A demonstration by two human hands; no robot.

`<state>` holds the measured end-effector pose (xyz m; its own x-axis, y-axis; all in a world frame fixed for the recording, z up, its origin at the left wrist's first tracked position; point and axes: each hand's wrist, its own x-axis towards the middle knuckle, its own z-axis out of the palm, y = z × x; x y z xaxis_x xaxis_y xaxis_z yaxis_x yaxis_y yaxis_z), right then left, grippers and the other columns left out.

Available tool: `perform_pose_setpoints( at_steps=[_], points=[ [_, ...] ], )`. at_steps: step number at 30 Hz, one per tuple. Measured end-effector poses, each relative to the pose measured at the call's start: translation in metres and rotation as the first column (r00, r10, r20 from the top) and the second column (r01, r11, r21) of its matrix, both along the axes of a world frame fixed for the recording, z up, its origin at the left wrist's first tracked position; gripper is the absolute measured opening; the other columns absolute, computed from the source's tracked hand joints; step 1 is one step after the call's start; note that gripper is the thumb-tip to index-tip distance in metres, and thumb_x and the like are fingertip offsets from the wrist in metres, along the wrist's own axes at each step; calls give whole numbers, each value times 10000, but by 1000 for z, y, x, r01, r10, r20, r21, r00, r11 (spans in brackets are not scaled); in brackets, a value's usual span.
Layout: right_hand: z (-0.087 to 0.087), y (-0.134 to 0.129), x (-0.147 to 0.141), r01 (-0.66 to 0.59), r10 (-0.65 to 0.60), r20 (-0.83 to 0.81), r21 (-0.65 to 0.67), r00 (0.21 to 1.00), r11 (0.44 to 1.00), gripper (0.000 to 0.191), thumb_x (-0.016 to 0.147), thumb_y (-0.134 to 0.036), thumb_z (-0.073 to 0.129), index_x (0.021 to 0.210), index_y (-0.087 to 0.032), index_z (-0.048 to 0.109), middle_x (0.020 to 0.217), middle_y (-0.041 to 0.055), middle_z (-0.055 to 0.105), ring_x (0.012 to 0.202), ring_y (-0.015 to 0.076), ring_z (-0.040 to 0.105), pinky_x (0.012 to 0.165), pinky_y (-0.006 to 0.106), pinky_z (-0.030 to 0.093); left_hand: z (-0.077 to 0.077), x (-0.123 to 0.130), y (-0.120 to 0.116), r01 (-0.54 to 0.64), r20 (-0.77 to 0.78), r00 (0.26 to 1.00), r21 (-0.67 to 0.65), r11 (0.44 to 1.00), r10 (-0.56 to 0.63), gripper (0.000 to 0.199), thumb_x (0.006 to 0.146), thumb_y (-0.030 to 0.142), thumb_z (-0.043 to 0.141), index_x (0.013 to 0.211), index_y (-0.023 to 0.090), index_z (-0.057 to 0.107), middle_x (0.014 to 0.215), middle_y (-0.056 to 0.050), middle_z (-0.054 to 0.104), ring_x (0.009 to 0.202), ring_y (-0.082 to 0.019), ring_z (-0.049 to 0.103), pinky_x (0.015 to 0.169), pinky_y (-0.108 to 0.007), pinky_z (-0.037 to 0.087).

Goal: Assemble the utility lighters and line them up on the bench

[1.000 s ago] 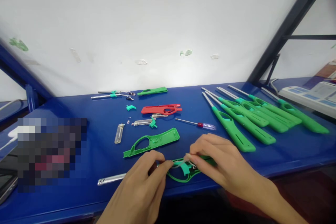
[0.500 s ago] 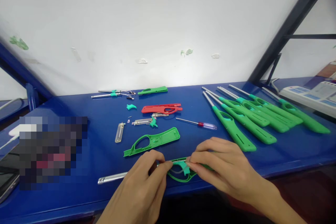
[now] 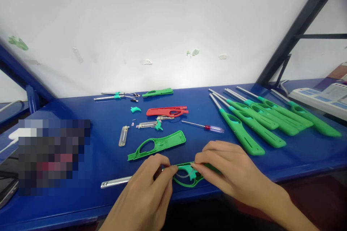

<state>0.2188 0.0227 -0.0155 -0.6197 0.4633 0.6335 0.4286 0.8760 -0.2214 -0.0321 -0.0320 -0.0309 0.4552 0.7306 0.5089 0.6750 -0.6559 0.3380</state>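
Note:
Near the table's front edge lies an opened green lighter (image 3: 187, 184), its metal tube (image 3: 116, 182) pointing left. My left hand (image 3: 148, 184) is closed on it where the tube meets the handle, thumb and index finger pinched together. My right hand (image 3: 227, 166) grips the handle side, its fingertips pressed by the teal trigger (image 3: 191, 171); whether they pinch a small part is hidden. Just behind, a loose green half shell (image 3: 159, 146) lies with its inside up. A screwdriver (image 3: 208, 127) with a clear and red handle rests behind my right hand.
Several green lighters (image 3: 244, 130) lie at the right. A red lighter shell (image 3: 166, 111), clear fuel tanks (image 3: 123, 136), a teal trigger piece (image 3: 135, 109) and metal tubes with wires (image 3: 114, 96) lie farther back. A white wall (image 3: 168, 18) stands behind the blue table (image 3: 89, 202).
My right hand has shifted very slightly, its fingertips still at the trigger area. My left hand and the lighter stay in place.

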Motion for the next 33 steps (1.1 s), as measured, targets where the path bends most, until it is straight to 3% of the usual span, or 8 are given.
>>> perform_pose_setpoints(
  at_steps=[12,18,24,29,33],
  points=[
    [4,-1,0,18,-19,-18,-73,1000,997,136,1120,-247,576,997,-214,626,820,-4,722,688,151,622,672,292,484,0,-1,1,2,12,1000,29,1000,-2,362,1056,6,453,1308,199,626,1135,-78,611,974,-185,686,845,-299,618],
    [2,1,4,-8,-16,-117,-199,993,980,70,1096,-215,627,1032,-214,656,945,10,762,850,151,704,773,272,529,-2,-1,1,-5,36,999,34,999,4,392,1055,7,455,1338,215,629,1137,-76,617,965,-178,688,835,-286,612],
    [2,2,2,59,-69,-83,-115,994,992,95,1103,-221,610,1012,-211,635,894,11,750,774,156,683,709,291,510,5,4,-4,-60,7,998,-3,998,60,281,1061,81,512,1282,196,643,1153,-89,622,1001,-202,690,873,-319,629],
    [2,1,1,87,-93,-78,-82,993,993,102,1103,-221,609,1006,-211,641,863,10,751,730,151,673,667,294,502,3,7,1,-58,50,997,64,996,55,235,1081,83,512,1229,209,644,1085,-66,637,951,-189,701,855,-304,628],
    [1,2,0,103,-108,-85,-59,991,993,61,1092,-190,619,1047,-206,658,915,20,772,781,163,690,715,310,515,1,6,4,-73,90,994,101,992,64,214,1081,76,525,1197,203,653,1065,-62,641,920,-188,699,837,-313,620]
  ],
)
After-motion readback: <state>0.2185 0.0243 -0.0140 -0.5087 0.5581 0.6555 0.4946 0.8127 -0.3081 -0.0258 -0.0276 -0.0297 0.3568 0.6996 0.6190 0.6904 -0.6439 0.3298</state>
